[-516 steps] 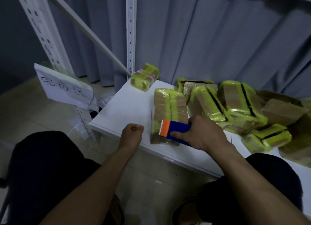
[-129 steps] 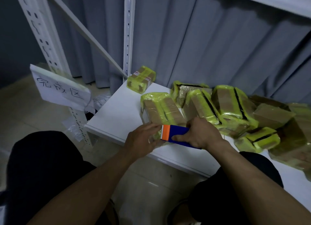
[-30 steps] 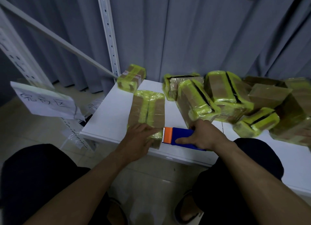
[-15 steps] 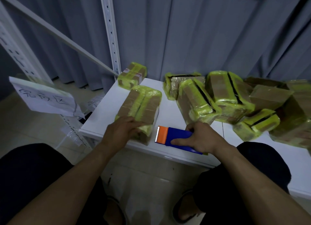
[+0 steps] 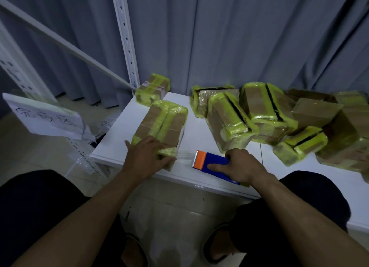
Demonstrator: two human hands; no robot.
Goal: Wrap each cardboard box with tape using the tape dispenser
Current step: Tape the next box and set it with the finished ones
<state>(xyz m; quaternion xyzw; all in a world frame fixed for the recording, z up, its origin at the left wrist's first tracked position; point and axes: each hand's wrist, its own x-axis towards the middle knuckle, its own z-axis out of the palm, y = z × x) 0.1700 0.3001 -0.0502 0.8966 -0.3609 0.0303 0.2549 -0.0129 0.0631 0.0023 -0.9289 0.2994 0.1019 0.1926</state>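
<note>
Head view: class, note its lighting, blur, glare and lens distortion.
Head view: dim, bluish light overall; wide-angle lens bends the shelf post; left hand slightly motion-blurred at its outer edge; boxes at the far right smeared; faint glints on the tape strand beside the tape dispenser.

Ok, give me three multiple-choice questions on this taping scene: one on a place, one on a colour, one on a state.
1. Where is the blue plastic tape dispenser relative to the cardboard box banded in yellow-green tape under the left hand? A on top; B to its right; C on the floor.
2. What colour is the dispenser's toothed head? A orange; B green; C white.
3. What is the right hand doing? A hanging idle; B gripping the dispenser; C lifting a box.
Answers: B, it shows right of the box; A, the toothed end is orange; B, fingers curl round the blue body.
</note>
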